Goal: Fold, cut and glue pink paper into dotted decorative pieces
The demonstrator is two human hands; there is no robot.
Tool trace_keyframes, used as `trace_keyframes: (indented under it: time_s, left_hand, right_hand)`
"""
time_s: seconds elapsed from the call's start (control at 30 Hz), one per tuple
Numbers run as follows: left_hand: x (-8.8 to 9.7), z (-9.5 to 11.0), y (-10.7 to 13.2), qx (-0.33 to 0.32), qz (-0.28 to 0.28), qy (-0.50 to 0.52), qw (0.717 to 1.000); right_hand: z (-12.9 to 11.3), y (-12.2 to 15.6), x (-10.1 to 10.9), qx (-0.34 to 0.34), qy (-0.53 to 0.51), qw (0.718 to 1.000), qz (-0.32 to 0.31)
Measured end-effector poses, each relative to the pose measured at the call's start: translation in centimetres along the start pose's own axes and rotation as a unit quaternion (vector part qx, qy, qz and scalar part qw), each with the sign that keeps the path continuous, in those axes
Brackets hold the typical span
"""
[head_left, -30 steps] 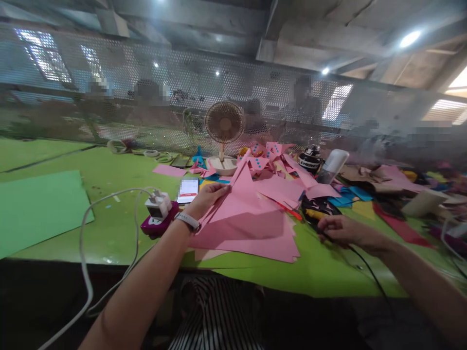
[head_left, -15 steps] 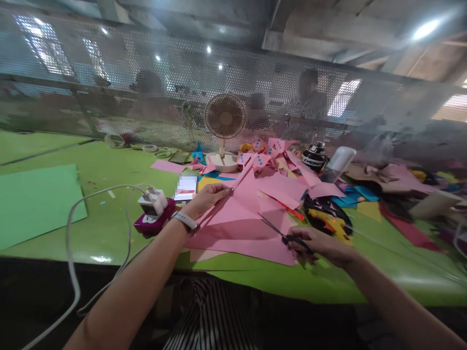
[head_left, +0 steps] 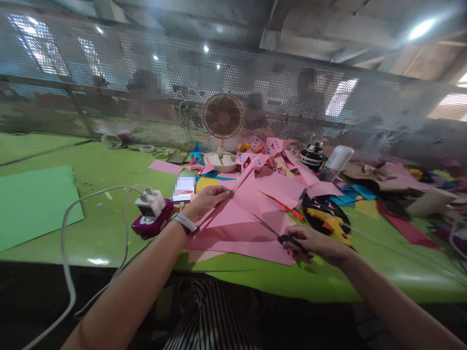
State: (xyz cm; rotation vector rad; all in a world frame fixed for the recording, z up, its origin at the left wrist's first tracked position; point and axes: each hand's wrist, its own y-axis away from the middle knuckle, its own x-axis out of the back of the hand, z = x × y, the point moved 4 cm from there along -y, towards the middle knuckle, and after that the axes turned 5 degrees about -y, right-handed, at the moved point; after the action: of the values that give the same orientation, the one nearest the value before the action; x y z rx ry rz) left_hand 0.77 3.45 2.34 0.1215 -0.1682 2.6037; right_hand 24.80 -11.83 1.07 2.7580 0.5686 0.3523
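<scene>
My left hand [head_left: 207, 200], with a white watch on its wrist, pinches the upper left edge of a pink paper sheet [head_left: 241, 221] that is lifted off a stack of pink sheets on the green table [head_left: 109, 228]. My right hand [head_left: 315, 243] grips the black handles of a pair of scissors [head_left: 277, 233]. The blades point up and left over the lower right part of the pink paper, slightly apart.
A purple power block with white plugs [head_left: 150, 214] and a white cable lies left of my wrist, a phone [head_left: 183, 188] behind it. A small fan [head_left: 222, 129], a yellow glue gun [head_left: 326, 221], coloured paper scraps and a green sheet [head_left: 32, 204] surround the stack.
My right hand left the cord on the right, took up the scissors and brought them left onto the pink paper. My left hand kept its hold on the sheet.
</scene>
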Motion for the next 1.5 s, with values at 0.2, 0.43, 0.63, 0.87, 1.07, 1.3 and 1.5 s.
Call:
trace_keyframes:
  time_s: [0.2,0.43,0.63,0.87,1.07,1.3,1.5]
  left_hand:
    - [0.08,-0.36,-0.21,-0.001,-0.004,-0.005,1.0]
    - [-0.01,-0.4,-0.21,-0.009,-0.01,-0.01,1.0]
    - [-0.03,-0.49,-0.23,-0.02,-0.015,-0.024,0.999]
    - [-0.16,-0.32,-0.05,-0.018,-0.012,-0.047,0.999]
    - [-0.28,-0.24,-0.05,-0.023,-0.019,-0.047,0.998]
    - [-0.31,0.18,0.18,-0.02,-0.007,-0.067,0.998]
    - [-0.27,0.42,0.29,-0.022,-0.005,-0.065,0.998]
  right_hand:
    - [0.05,0.04,0.05,-0.003,-0.007,1.0,0.007]
    - [-0.05,0.04,0.04,-0.011,0.003,1.0,0.008]
    - [0.0,-0.06,-0.02,-0.005,-0.006,1.0,0.004]
    - [0.07,-0.1,0.04,-0.01,0.002,1.0,0.006]
    - [0.31,-0.09,0.25,-0.001,0.022,0.999,0.025]
    - [0.59,-0.22,0.23,0.001,-0.009,0.999,0.042]
    - [0.58,-0.16,0.06,0.012,-0.049,0.997,0.051]
